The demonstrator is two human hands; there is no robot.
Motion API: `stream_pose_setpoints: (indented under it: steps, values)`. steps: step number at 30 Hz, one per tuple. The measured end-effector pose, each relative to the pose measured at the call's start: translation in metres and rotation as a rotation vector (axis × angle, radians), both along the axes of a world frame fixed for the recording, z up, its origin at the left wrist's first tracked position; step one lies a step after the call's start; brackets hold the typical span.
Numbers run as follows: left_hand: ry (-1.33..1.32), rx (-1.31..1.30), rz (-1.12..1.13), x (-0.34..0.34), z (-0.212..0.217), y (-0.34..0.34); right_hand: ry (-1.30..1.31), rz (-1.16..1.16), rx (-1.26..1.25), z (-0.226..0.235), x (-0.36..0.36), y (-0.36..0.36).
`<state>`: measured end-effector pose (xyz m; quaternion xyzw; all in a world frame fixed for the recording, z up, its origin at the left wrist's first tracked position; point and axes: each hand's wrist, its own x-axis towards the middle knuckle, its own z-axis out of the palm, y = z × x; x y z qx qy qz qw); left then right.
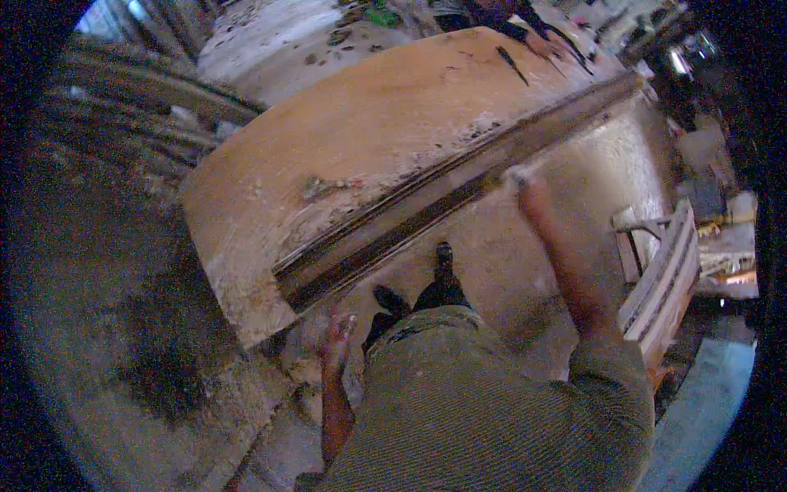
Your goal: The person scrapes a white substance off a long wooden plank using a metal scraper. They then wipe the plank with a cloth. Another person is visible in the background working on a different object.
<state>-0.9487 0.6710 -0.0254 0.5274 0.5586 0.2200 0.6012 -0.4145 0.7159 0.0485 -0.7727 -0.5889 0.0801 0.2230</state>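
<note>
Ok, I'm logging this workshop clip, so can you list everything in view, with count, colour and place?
wooden board: one, large, orange-brown with pale smears, on the worktable at centre.
metal rail: one, long, dark, along the board's near edge, running toward upper right.
slatted wooden frame: one, pale, standing at right.
floor: grey, dusty, with a dark patch at left.
another person's arm: one, dark sleeve, at the board's far edge.
shoes: two, black, below the rail.
shirt: one, grey-green, bottom centre.
left hand: near the board's lower corner; blurred, grip unclear.
right hand: at the rail, blurred.
</note>
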Motion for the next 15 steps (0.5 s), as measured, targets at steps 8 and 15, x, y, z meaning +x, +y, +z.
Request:
stream_pose_setpoints:
  steps: [8, 15]
  values:
    - [-0.097, 0.079, -0.338, 0.115, 0.09, 0.074, 0.261, 0.038, 0.154, 0.088, 0.038, -0.007]
    - [-0.183, 0.233, -0.477, 0.213, 0.088, 0.108, 0.69, -0.073, -0.004, 0.009, 0.062, -0.02]
